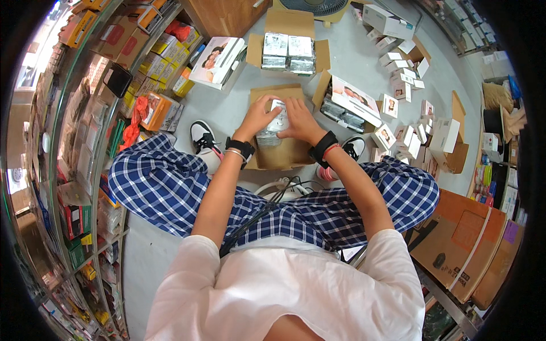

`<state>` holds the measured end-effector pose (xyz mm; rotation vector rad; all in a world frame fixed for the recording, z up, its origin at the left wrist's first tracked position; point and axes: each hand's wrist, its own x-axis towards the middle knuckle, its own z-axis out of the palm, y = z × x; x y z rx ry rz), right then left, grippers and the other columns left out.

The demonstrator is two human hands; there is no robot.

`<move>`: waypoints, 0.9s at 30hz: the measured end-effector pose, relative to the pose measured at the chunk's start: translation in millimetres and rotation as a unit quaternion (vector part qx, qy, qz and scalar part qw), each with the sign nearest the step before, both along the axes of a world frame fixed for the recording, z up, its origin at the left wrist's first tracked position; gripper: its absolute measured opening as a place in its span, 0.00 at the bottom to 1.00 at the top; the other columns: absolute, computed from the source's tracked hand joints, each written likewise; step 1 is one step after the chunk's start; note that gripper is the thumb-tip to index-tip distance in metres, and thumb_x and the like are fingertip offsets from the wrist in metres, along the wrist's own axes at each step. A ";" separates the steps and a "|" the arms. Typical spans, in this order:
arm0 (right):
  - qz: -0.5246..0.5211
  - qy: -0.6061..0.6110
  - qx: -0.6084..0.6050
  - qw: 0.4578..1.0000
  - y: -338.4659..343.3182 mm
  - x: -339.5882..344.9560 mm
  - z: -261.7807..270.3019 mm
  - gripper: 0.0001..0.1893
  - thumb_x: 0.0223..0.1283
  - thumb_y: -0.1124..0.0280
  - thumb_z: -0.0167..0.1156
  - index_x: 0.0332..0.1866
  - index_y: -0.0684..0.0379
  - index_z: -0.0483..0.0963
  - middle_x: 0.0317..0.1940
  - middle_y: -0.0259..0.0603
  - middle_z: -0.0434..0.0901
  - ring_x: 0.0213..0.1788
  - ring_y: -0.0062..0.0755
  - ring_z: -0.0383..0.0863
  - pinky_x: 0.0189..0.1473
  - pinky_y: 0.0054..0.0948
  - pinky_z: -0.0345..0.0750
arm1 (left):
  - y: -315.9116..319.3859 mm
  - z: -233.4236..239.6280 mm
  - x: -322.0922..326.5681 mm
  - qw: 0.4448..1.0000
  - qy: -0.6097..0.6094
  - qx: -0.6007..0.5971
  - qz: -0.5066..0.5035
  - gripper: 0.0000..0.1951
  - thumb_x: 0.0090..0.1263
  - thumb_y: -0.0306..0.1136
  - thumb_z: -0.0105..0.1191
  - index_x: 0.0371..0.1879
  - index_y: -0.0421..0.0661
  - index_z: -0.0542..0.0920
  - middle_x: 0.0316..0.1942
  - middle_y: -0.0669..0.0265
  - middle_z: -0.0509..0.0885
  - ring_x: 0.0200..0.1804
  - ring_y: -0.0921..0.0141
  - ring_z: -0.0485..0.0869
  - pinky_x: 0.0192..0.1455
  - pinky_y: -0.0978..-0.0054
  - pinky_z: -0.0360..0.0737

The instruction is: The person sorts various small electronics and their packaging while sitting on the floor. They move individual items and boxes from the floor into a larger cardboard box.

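Note:
Both hands are over an open cardboard box (283,158) on the floor between my feet. My left hand (261,114) and my right hand (300,119) hold a small packet with a printed white label (278,117) from its two sides. Under it, a clear-wrapped packet (269,140) lies in the box. Beyond stands another open carton (290,21), filled with wrapped packets with white labels (275,44). To the right, an open box (357,101) with a photo-printed lid holds similar dark wrapped packets. What lies beneath my fingers is hidden.
A photo-printed white box (216,62) stands at the front left. Many small white boxes (389,105) lie scattered on the floor to the right, near an open carton (460,157). Glass-edged shelves (96,170) line the left. A fan (313,6) stands ahead; black cables (273,202) cross my lap.

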<state>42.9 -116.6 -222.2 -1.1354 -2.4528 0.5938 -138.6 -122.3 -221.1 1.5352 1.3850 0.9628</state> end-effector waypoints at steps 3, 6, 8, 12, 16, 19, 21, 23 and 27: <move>0.005 0.021 0.021 1.000 -8.8 -3.0 -14.0 0.45 0.31 0.59 0.75 0.58 0.65 0.61 0.49 0.52 0.68 0.52 0.52 0.69 0.53 0.40 0.70 | -8.1 -12.6 -6.6 0.996 0.027 -0.088 -0.015 0.16 0.62 0.36 0.62 0.45 0.43 0.79 0.38 0.60 0.84 0.37 0.70 0.82 0.37 0.75 0.78; -0.064 0.203 -0.190 0.958 -13.7 6.0 -52.2 0.34 0.40 0.63 0.73 0.53 0.65 0.66 0.44 0.50 0.72 0.46 0.45 0.74 0.48 0.37 0.73 | -22.8 -38.5 -11.6 0.994 0.105 -0.003 -0.029 0.14 0.60 0.33 0.62 0.44 0.43 0.78 0.34 0.61 0.83 0.36 0.71 0.81 0.39 0.74 0.77; -0.076 0.154 -0.354 0.919 -10.0 18.6 -87.3 0.23 0.45 0.67 0.71 0.46 0.65 0.71 0.37 0.47 0.77 0.40 0.40 0.78 0.45 0.35 0.75 | -35.8 -54.2 -11.9 0.996 -0.012 -0.093 0.000 0.13 0.57 0.27 0.62 0.41 0.42 0.79 0.34 0.55 0.83 0.37 0.64 0.81 0.42 0.70 0.76; -0.050 0.091 -0.294 0.950 -32.2 18.1 -98.4 0.17 0.46 0.70 0.70 0.40 0.64 0.74 0.33 0.46 0.80 0.35 0.36 0.80 0.40 0.33 0.76 | -53.7 -70.6 -12.0 0.995 0.005 -0.088 -0.055 0.12 0.57 0.24 0.60 0.39 0.40 0.78 0.34 0.57 0.83 0.39 0.65 0.81 0.43 0.70 0.76; -0.039 0.076 -0.226 0.970 -52.6 6.3 -94.4 0.19 0.46 0.66 0.69 0.42 0.63 0.74 0.39 0.52 0.80 0.41 0.53 0.80 0.44 0.41 0.77 | -67.9 -88.0 -18.6 0.996 -0.017 -0.081 -0.042 0.09 0.59 0.21 0.58 0.38 0.40 0.78 0.35 0.61 0.77 0.40 0.68 0.78 0.44 0.73 0.76; -0.040 0.050 -0.260 0.964 -57.6 7.0 -97.4 0.18 0.48 0.66 0.68 0.43 0.62 0.73 0.38 0.53 0.81 0.41 0.57 0.79 0.44 0.43 0.76 | -70.5 -85.4 -17.7 0.996 0.036 -0.056 -0.059 0.08 0.56 0.23 0.61 0.35 0.42 0.79 0.33 0.62 0.77 0.44 0.64 0.77 0.48 0.69 0.75; -0.016 0.022 -0.220 0.975 -59.8 7.6 -98.3 0.16 0.49 0.68 0.66 0.42 0.61 0.72 0.35 0.54 0.80 0.40 0.58 0.79 0.43 0.46 0.76 | -72.2 -79.9 -20.8 0.986 0.142 -0.007 -0.087 0.08 0.55 0.26 0.61 0.33 0.43 0.80 0.34 0.63 0.77 0.45 0.62 0.76 0.50 0.66 0.73; -0.014 -0.005 -0.196 0.980 -64.5 12.3 -131.7 0.14 0.50 0.69 0.65 0.41 0.61 0.71 0.34 0.55 0.80 0.40 0.58 0.79 0.42 0.47 0.75 | -69.5 -76.2 -16.6 0.962 0.240 0.049 -0.119 0.07 0.55 0.29 0.61 0.31 0.45 0.81 0.34 0.63 0.78 0.46 0.61 0.75 0.53 0.64 0.71; -0.036 -0.067 -0.218 0.973 -71.5 -11.0 -110.4 0.11 0.54 0.71 0.60 0.40 0.62 0.70 0.31 0.58 0.79 0.39 0.59 0.79 0.40 0.51 0.75 | -77.4 -85.9 -30.4 0.925 0.357 0.035 -0.127 0.05 0.58 0.36 0.58 0.28 0.49 0.82 0.35 0.66 0.79 0.48 0.61 0.75 0.55 0.62 0.69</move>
